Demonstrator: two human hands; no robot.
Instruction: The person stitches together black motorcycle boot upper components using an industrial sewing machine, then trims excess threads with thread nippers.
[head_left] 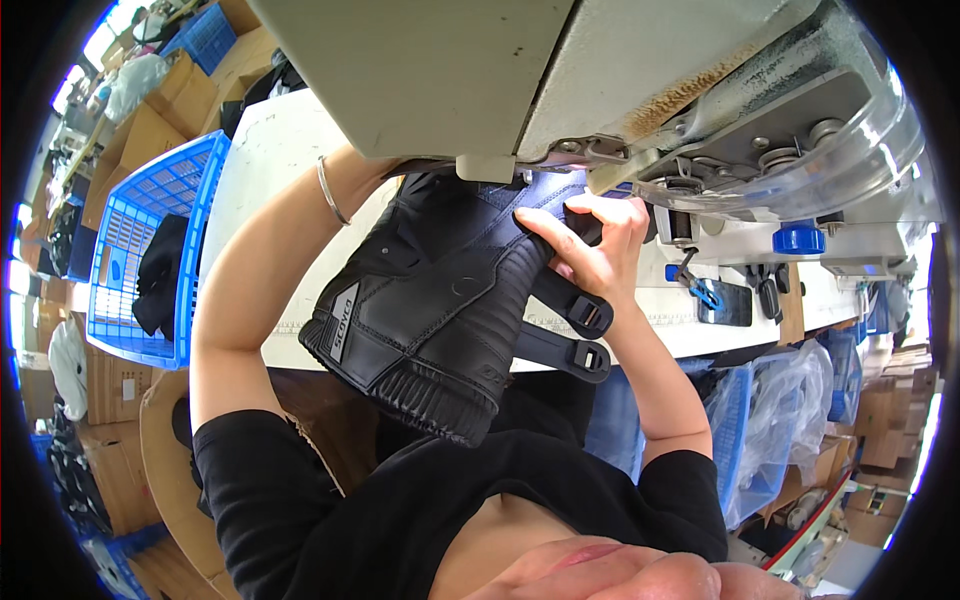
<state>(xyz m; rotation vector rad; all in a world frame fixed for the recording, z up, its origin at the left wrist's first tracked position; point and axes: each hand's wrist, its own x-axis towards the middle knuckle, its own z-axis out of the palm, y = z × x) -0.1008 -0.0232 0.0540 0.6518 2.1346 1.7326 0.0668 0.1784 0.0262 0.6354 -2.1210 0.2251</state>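
A black boot upper (pixel 440 300) with stitched panels, a ribbed lower edge and a pale label hangs toward me off the white table. Two black straps with buckles (pixel 588 312) stick out on its right side. Its far end lies in a bright patch of light under the head of a sewing machine (pixel 430 70). There, my right hand (pixel 600 245) grips the upper's right edge, thumb and forefinger bent over the material. My left forearm (pixel 265 255), with a bracelet at the wrist, reaches up along the left side; the hand itself disappears behind the machine head and the upper.
On the left stands a blue plastic basket (pixel 213 250) with black pieces inside. Blue-handled snips (pixel 707 294), a dark phone (pixel 735 306) and black scissors (pixel 768 292) lie on the table at right. Blue crates with clear plastic bags (pixel 785 420) stand below; cardboard boxes (pixel 105 465) fill the left.
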